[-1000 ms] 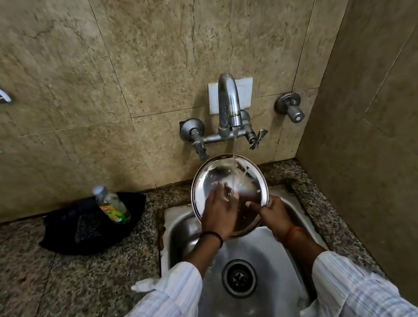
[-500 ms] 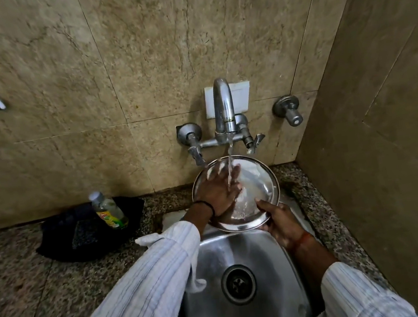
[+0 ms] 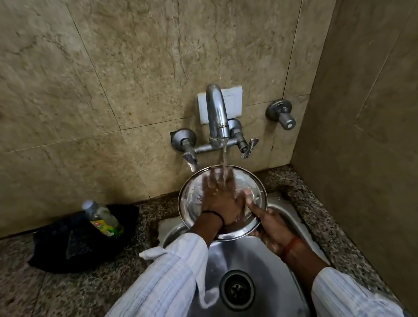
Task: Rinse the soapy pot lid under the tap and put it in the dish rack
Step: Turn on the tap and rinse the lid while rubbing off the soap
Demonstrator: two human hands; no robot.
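Observation:
A round steel pot lid (image 3: 251,184) is held tilted over the back of the steel sink (image 3: 252,253), under the running tap (image 3: 216,112). My right hand (image 3: 270,227) grips the lid's lower right rim, thumb on its inner face. My left hand (image 3: 221,196) lies flat on the lid with fingers spread, and the water stream falls on them. No dish rack is in view.
A dish-soap bottle (image 3: 104,220) stands on a black cloth (image 3: 62,244) on the granite counter left of the sink. A tiled wall stands close behind, and another wall closes off the right side. The drain (image 3: 236,289) shows in the basin below my arms.
My left hand has slid up across the lid, from its lower part to under the stream. The lid has risen slightly toward the tap. The right hand keeps its grip.

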